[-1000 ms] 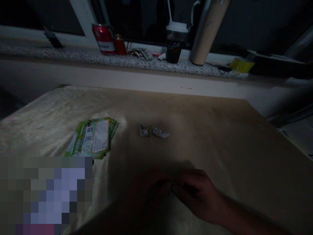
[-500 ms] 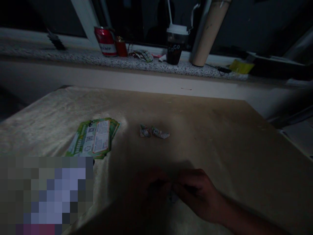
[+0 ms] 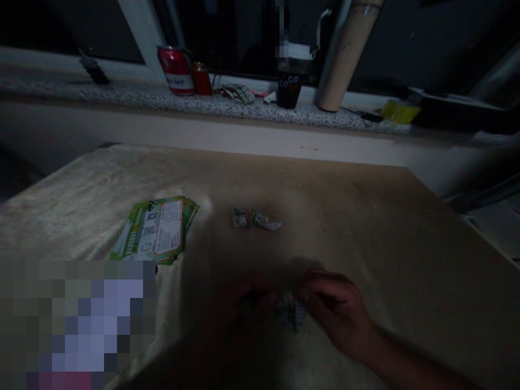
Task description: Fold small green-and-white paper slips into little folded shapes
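Observation:
Between my hands, near the front of the table, is a small piece of printed paper [image 3: 291, 313], dim and blurred, with green and white markings. My right hand [image 3: 339, 311] is closed, thumb and forefinger pinched at the paper's right edge. In deep shadow, my left hand [image 3: 247, 298] has its fingers curled together, with the tips at the paper's left side; its grip is hard to make out. Farther back lie two small crumpled printed papers, a left one [image 3: 241, 218] and a right one [image 3: 267, 221].
A fanned stack of green flyers [image 3: 156, 230] lies on the table [image 3: 345, 200] at left, beside a blurred-out patch. Along the granite windowsill [image 3: 134, 97] stand a red can [image 3: 175, 70], an orange-red jar [image 3: 201, 78], a dark cup [image 3: 289, 86] and a cardboard tube [image 3: 345, 59].
My hands have moved slightly apart, the right one going up and to the right. More of the printed paper shows between them now. The other things stay where they were.

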A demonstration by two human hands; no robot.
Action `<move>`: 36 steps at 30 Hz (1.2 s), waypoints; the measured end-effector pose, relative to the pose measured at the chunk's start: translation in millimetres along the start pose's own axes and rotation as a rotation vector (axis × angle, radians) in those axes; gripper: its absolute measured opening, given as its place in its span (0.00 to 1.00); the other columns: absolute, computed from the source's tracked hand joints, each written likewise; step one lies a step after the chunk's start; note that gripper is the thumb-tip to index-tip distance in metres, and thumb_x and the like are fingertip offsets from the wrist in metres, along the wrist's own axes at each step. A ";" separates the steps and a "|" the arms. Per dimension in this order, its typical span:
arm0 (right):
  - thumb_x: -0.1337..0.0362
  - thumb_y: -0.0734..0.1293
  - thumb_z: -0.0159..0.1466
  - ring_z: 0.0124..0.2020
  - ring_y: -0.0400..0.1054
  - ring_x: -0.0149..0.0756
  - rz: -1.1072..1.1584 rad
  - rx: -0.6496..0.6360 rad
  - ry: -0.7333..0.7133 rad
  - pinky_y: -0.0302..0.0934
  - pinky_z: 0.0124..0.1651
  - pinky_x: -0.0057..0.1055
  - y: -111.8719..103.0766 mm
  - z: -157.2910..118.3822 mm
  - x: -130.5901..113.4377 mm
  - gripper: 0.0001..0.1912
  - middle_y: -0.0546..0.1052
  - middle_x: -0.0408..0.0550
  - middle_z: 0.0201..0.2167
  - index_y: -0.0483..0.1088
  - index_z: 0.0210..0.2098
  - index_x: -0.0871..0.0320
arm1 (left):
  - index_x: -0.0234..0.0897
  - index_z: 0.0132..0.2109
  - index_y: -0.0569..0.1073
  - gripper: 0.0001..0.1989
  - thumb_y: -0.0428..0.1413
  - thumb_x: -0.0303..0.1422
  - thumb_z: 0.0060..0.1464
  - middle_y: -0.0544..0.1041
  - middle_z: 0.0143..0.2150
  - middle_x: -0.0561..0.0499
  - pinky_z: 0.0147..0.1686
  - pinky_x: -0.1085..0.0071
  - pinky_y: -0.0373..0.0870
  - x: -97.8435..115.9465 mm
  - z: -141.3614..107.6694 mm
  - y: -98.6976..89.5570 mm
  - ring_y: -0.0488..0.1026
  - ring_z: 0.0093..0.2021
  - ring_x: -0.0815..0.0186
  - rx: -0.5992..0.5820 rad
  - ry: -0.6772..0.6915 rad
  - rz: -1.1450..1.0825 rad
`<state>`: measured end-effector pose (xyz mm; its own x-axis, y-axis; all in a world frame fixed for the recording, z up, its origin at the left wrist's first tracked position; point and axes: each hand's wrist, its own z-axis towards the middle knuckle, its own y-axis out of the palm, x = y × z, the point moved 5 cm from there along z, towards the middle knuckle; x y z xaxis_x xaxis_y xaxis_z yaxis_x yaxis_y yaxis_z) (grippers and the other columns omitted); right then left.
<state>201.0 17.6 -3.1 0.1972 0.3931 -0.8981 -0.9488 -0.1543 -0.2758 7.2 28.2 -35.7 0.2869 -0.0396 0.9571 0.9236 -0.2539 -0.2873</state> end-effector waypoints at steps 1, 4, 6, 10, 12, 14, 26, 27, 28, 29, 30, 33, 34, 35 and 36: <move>0.69 0.67 0.73 0.26 0.64 0.31 0.011 0.026 0.006 0.56 0.29 0.28 -1.8 -0.5 1.0 0.16 0.68 0.42 0.23 0.72 0.27 0.58 | 0.40 0.35 0.81 0.09 0.60 0.38 0.62 0.79 0.30 0.54 0.34 0.71 0.71 0.5 0.6 -1.2 0.75 0.32 0.63 0.023 0.012 0.007; 0.64 0.67 0.74 0.27 0.67 0.33 0.059 0.113 0.052 0.60 0.30 0.28 -7.5 -3.1 7.1 0.15 0.73 0.44 0.25 0.76 0.30 0.57 | 0.42 0.35 0.82 0.07 0.61 0.36 0.61 0.80 0.29 0.55 0.32 0.72 0.71 5.9 0.7 -5.1 0.75 0.31 0.64 0.054 0.058 0.022; 0.60 0.68 0.75 0.28 0.67 0.33 0.103 0.179 0.118 0.61 0.31 0.28 -11.0 -5.4 13.3 0.15 0.74 0.44 0.27 0.77 0.31 0.57 | 0.42 0.36 0.83 0.06 0.61 0.34 0.61 0.81 0.30 0.55 0.32 0.72 0.72 10.2 -0.8 -6.2 0.76 0.31 0.64 0.043 0.086 0.036; 0.53 0.69 0.75 0.27 0.65 0.32 0.172 0.270 0.242 0.60 0.30 0.26 -13.7 -9.9 23.3 0.19 0.73 0.44 0.27 0.76 0.31 0.57 | 0.43 0.36 0.84 0.06 0.62 0.33 0.61 0.84 0.32 0.54 0.34 0.72 0.76 15.3 -5.2 -0.8 0.80 0.32 0.63 -0.022 0.135 0.095; 0.51 0.69 0.75 0.28 0.65 0.32 0.186 0.281 0.267 0.61 0.31 0.26 -12.9 -11.1 24.9 0.19 0.74 0.44 0.27 0.77 0.32 0.57 | 0.42 0.36 0.85 0.06 0.63 0.33 0.61 0.85 0.32 0.53 0.33 0.72 0.76 17.3 -6.7 6.0 0.81 0.31 0.63 -0.075 0.167 0.126; 0.50 0.69 0.75 0.28 0.67 0.32 0.191 0.279 0.284 0.63 0.31 0.26 -11.3 -11.8 25.4 0.20 0.74 0.44 0.27 0.78 0.33 0.57 | 0.42 0.35 0.85 0.07 0.63 0.33 0.61 0.86 0.31 0.53 0.33 0.72 0.75 19.8 -7.6 13.6 0.82 0.31 0.63 -0.135 0.202 0.156; 0.47 0.66 0.76 0.25 0.65 0.32 0.179 0.234 0.302 0.61 0.27 0.25 -3.0 -12.7 20.3 0.22 0.73 0.43 0.25 0.74 0.34 0.58 | 0.39 0.37 0.78 0.04 0.63 0.30 0.63 0.84 0.35 0.51 0.38 0.68 0.72 23.4 -19.9 35.6 0.80 0.35 0.61 -0.338 0.382 0.350; 0.47 0.65 0.76 0.24 0.65 0.31 0.163 0.225 0.306 0.60 0.26 0.25 -2.2 -13.3 20.4 0.23 0.72 0.42 0.24 0.74 0.34 0.58 | 0.39 0.38 0.78 0.03 0.64 0.30 0.62 0.84 0.36 0.51 0.39 0.68 0.72 24.0 -20.8 36.3 0.80 0.36 0.61 -0.347 0.389 0.354; 0.47 0.65 0.76 0.24 0.64 0.31 0.145 0.212 0.304 0.60 0.26 0.25 -1.4 -13.8 20.2 0.23 0.71 0.42 0.24 0.74 0.35 0.58 | 0.38 0.39 0.78 0.03 0.65 0.30 0.62 0.84 0.37 0.51 0.40 0.68 0.72 25.0 -21.6 36.4 0.80 0.36 0.60 -0.351 0.399 0.351; 0.47 0.64 0.77 0.23 0.64 0.31 0.127 0.195 0.295 0.59 0.25 0.25 -0.5 -14.1 19.6 0.22 0.71 0.41 0.23 0.73 0.35 0.58 | 0.38 0.40 0.78 0.04 0.66 0.31 0.61 0.84 0.38 0.50 0.41 0.69 0.72 26.0 -22.1 35.8 0.81 0.38 0.60 -0.350 0.409 0.340; 0.48 0.64 0.77 0.22 0.63 0.30 0.109 0.175 0.277 0.58 0.25 0.25 0.4 -14.2 18.4 0.22 0.70 0.40 0.22 0.73 0.35 0.58 | 0.38 0.41 0.79 0.05 0.67 0.32 0.61 0.84 0.39 0.50 0.42 0.69 0.73 27.0 -22.3 34.6 0.81 0.39 0.60 -0.342 0.417 0.321; 0.52 0.63 0.78 0.21 0.61 0.29 0.044 0.124 0.203 0.57 0.24 0.25 2.7 -13.1 13.0 0.20 0.67 0.38 0.21 0.72 0.35 0.57 | 0.38 0.40 0.79 0.08 0.69 0.34 0.58 0.84 0.40 0.49 0.44 0.69 0.74 27.7 -19.6 27.7 0.81 0.40 0.60 -0.256 0.393 0.263; 0.54 0.63 0.78 0.21 0.61 0.29 0.016 0.110 0.177 0.56 0.24 0.24 3.4 -12.5 10.8 0.19 0.66 0.38 0.21 0.72 0.34 0.57 | 0.38 0.39 0.79 0.07 0.69 0.34 0.58 0.84 0.39 0.50 0.43 0.68 0.74 26.9 -18.0 26.0 0.81 0.39 0.60 -0.231 0.367 0.256; 0.56 0.63 0.78 0.21 0.61 0.29 -0.015 0.097 0.150 0.56 0.24 0.24 4.0 -12.0 8.5 0.17 0.66 0.37 0.21 0.71 0.34 0.57 | 0.38 0.39 0.79 0.07 0.68 0.35 0.58 0.84 0.38 0.50 0.44 0.67 0.73 25.8 -16.5 25.3 0.80 0.39 0.60 -0.221 0.336 0.258; 0.59 0.63 0.78 0.21 0.62 0.29 -0.047 0.078 0.120 0.56 0.24 0.24 5.0 -11.4 6.0 0.16 0.67 0.38 0.21 0.71 0.35 0.56 | 0.38 0.38 0.79 0.07 0.68 0.35 0.58 0.83 0.37 0.50 0.43 0.65 0.73 24.8 -15.0 25.4 0.79 0.38 0.60 -0.224 0.305 0.266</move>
<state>200.2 8.8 -13.7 0.2659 0.2859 -0.9206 -0.9530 -0.0658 -0.2957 34.0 6.3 -18.7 0.3878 -0.4053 0.8278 0.7405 -0.3978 -0.5417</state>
